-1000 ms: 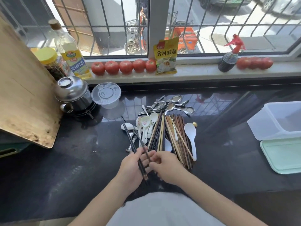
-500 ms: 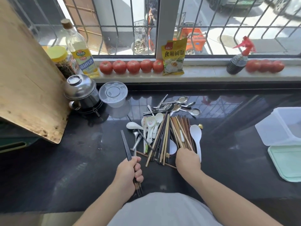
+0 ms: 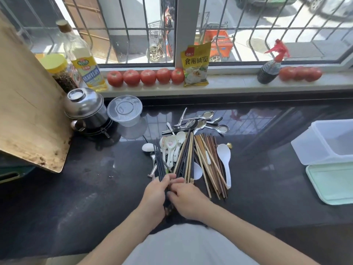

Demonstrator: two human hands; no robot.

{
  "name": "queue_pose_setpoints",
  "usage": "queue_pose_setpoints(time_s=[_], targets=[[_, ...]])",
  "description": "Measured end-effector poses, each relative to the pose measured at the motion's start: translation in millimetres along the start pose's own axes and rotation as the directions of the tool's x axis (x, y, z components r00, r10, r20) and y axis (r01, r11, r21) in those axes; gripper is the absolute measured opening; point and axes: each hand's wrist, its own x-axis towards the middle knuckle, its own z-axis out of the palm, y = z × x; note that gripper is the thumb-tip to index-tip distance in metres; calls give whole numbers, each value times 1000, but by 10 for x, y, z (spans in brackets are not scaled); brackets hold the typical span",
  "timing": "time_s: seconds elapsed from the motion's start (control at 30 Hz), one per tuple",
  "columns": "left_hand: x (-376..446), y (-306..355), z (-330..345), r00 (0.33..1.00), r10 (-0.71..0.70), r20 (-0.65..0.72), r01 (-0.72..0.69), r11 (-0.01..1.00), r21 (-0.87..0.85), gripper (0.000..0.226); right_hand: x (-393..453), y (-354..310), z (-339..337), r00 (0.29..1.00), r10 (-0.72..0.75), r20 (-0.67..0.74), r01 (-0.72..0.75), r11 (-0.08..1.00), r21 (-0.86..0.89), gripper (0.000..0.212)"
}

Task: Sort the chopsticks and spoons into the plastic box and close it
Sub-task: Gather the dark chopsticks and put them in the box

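Observation:
A heap of chopsticks (image 3: 205, 163) and spoons lies mid-counter: brown and dark sticks, white ceramic spoons (image 3: 171, 145), a large white spoon (image 3: 225, 161) and metal spoons (image 3: 202, 121) at the back. My left hand (image 3: 155, 194) grips a bundle of black chopsticks (image 3: 159, 161) pointing away from me. My right hand (image 3: 186, 197) sits right beside it, fingers curled at the near ends of the dark sticks; its exact hold is hidden. The clear plastic box (image 3: 328, 142) stands open at the right, its pale green lid (image 3: 332, 182) flat in front of it.
A wooden cutting board (image 3: 28, 115) leans at the left. A steel pot (image 3: 86, 109) and an upturned clear tub (image 3: 125, 109) stand behind the heap. The sill holds tomatoes (image 3: 145, 77), an oil bottle (image 3: 84, 58), a yellow packet (image 3: 196, 64) and a spray bottle (image 3: 271, 64).
My left hand, holding black chopsticks, moved out to the left and has come back to the heap. My right hand shifted from the brown sticks to meet the left hand.

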Motion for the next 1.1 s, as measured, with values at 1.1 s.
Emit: queue_pose_setpoints(time_s=[1.1], targets=[[70,30,-255,990,80,-116,-100,979,-179,16,190,609,21,910,312,-273,-301,950,82,38]])
